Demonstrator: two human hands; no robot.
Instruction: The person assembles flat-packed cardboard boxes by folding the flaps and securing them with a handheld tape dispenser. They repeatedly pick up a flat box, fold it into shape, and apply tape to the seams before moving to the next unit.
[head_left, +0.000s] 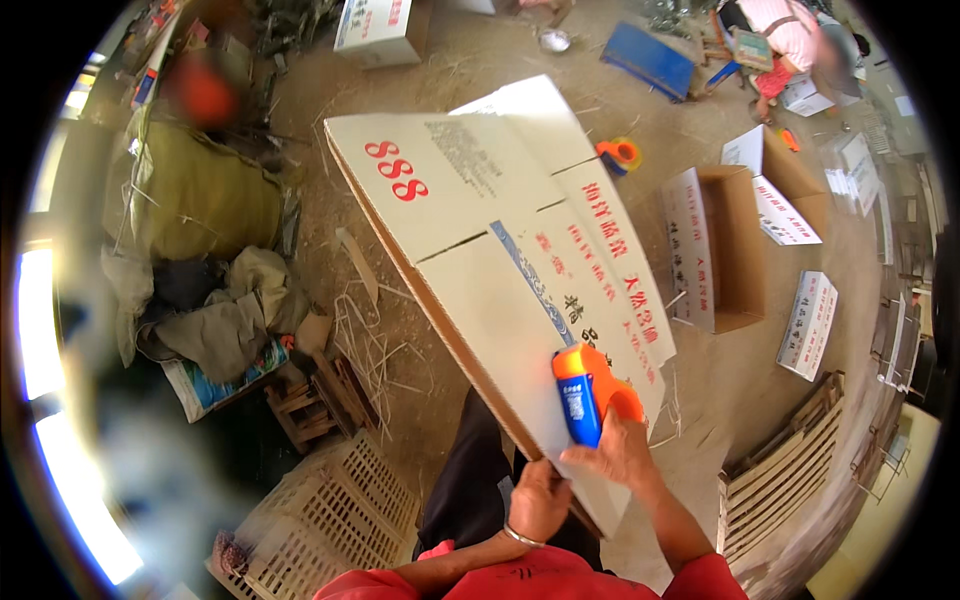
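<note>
A white flattened cardboard box with red and black print slants across the middle, its brown edge toward my left. My left hand is closed on the box's near end, a bracelet at its wrist. An orange and blue tape dispenser lies against the board, and my right hand is wrapped round its orange end. From the dispenser a strip of blue-grey tape runs up the box's face. Part of my left fingers is hidden behind the board.
Open boxes stand on the floor at right, above a slatted wooden rack. A plastic crate is at lower left, beneath a heap of cloth. Another tape dispenser lies beyond the board. A person bends at far right.
</note>
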